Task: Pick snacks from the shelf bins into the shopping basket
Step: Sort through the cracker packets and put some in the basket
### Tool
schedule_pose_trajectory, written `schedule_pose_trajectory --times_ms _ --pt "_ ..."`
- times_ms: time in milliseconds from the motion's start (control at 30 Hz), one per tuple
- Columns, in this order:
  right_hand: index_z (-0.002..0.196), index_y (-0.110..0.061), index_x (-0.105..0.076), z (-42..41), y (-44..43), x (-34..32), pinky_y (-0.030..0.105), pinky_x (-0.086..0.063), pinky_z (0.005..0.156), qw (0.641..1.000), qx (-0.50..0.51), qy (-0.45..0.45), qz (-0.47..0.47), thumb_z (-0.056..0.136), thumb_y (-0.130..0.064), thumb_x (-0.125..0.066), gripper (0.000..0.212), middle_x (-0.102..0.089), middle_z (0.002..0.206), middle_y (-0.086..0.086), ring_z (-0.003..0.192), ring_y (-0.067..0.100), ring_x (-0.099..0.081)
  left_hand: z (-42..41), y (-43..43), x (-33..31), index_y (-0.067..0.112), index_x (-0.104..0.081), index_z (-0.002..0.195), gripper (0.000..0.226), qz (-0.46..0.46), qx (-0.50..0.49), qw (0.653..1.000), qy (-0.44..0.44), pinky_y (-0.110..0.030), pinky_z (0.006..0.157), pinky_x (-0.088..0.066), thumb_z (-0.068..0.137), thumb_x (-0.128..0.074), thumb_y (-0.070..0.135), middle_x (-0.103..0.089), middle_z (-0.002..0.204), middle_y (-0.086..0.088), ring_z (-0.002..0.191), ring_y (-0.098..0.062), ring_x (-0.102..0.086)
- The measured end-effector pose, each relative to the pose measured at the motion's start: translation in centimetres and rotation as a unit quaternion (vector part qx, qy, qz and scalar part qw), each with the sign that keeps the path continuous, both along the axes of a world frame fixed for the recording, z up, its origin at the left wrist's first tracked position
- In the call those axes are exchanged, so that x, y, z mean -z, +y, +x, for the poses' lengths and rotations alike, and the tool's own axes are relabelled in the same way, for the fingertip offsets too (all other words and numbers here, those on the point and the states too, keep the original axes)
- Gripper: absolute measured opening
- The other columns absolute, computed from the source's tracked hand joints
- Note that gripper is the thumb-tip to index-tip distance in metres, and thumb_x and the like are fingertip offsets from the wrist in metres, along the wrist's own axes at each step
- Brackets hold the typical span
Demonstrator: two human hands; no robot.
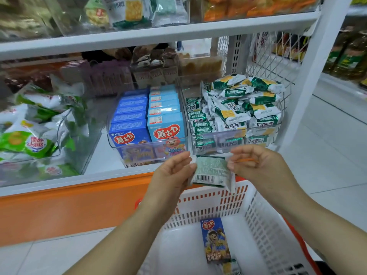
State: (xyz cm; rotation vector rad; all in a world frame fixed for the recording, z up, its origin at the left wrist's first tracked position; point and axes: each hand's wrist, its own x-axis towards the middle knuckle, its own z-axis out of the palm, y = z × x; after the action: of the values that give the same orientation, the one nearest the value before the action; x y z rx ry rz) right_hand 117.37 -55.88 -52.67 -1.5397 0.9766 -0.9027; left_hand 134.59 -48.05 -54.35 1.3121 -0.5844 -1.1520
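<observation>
The small green-and-white foil snack packet (211,172) is hanging barcode-up just above the white slotted plastic shopping basket (258,225). It is looking light, crinkly and slippery, its contents probably brittle, so the sealed end flaps are offering the safest hold. The left hand (172,171) and right hand (252,165) are each pinching one end, fingers (183,161) curled.

A white shelf (100,155) with an orange board (79,197) under its near edge holds three clear bins side by side. The left bin (65,126) is full of green and white bags. The middle bin (148,145) has two rows of blue boxes standing up. The right bin (216,135) is piled high with green and white packs. More bins (156,74) sit far back behind them, but they look blurry. A top shelf (158,33) above holds more snacks.
</observation>
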Motion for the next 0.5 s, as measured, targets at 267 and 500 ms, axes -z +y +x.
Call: schedule_pose_trajectory --times_ms 267,500 --pt "0.096 -0.023 -0.068 -0.3 -1.0 0.8 0.021 -0.052 0.067 0.997 0.016 -0.047 0.056 0.076 -0.004 -0.074 0.028 -0.072 0.072 -0.005 0.07 0.01 -0.068 0.2 -0.4 0.4 0.008 -0.065 0.104 0.025 -0.015 -0.004 1.0 -0.016 -0.029 0.072 -0.054 0.079 -0.065 0.013 -0.072 0.096 -0.013 0.082 -0.024 -0.063" --pt "0.107 -0.021 -0.065 -0.5 -1.6 0.4 0.023 -0.051 0.06 0.995 -0.016 -0.043 0.084 0.079 -0.003 -0.071 0.033 -0.073 0.083 -0.001 0.068 0.013 -0.068 -0.2 0.0 0.0 0.012 -0.066 0.097 0.027 0.008 0.014 1.0 0.024 -0.033 0.077 -0.048 0.071 -0.066 0.02 -0.066 0.09 -0.016 0.08 -0.022 -0.06"
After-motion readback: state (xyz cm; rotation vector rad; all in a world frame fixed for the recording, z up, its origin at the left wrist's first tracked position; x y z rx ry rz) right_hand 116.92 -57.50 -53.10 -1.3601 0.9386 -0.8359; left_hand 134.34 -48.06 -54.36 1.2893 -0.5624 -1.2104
